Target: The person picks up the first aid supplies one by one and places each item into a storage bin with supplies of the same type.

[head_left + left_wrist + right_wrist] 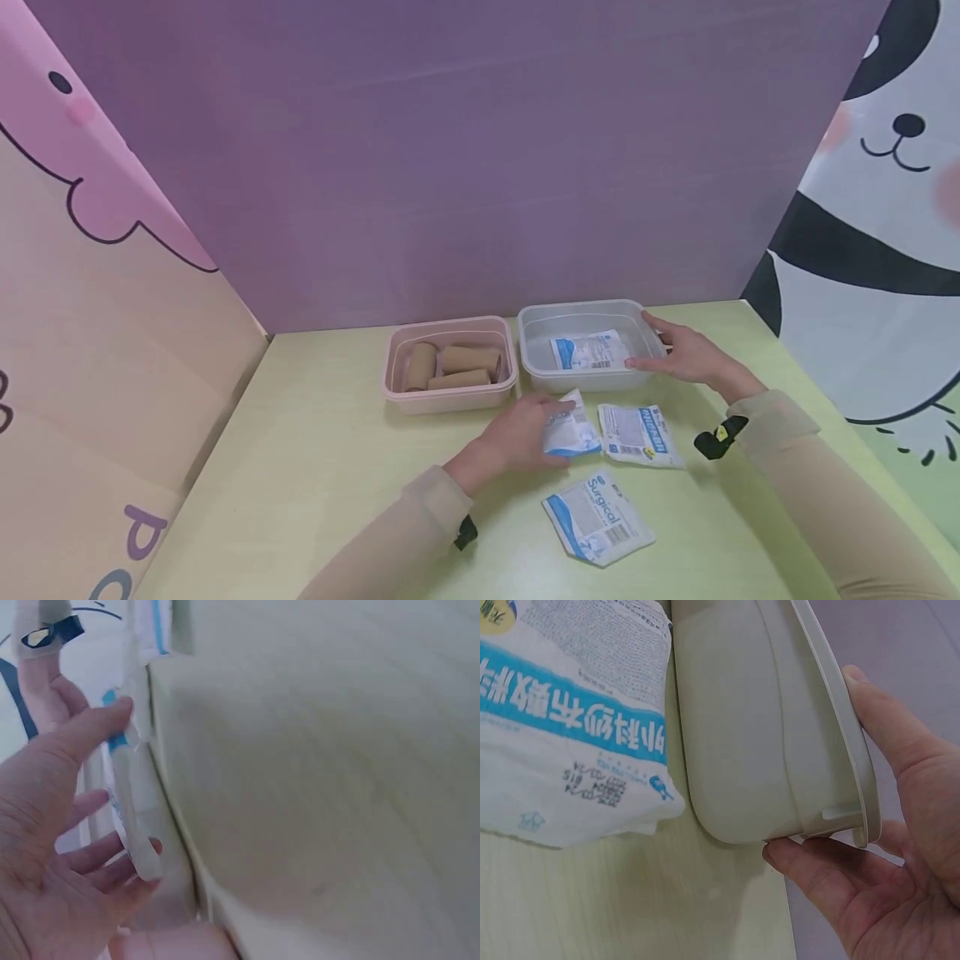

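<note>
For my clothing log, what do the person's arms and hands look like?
The left hand and right hand are ungloved. The left sleeve and right sleeve are long and beige. A small black device sits at each wrist; the right one shows a yellow patch.

The pale table (300, 433) bears a pink tub (442, 405), a grey tub (585, 382) and two packets (598, 520).
</note>
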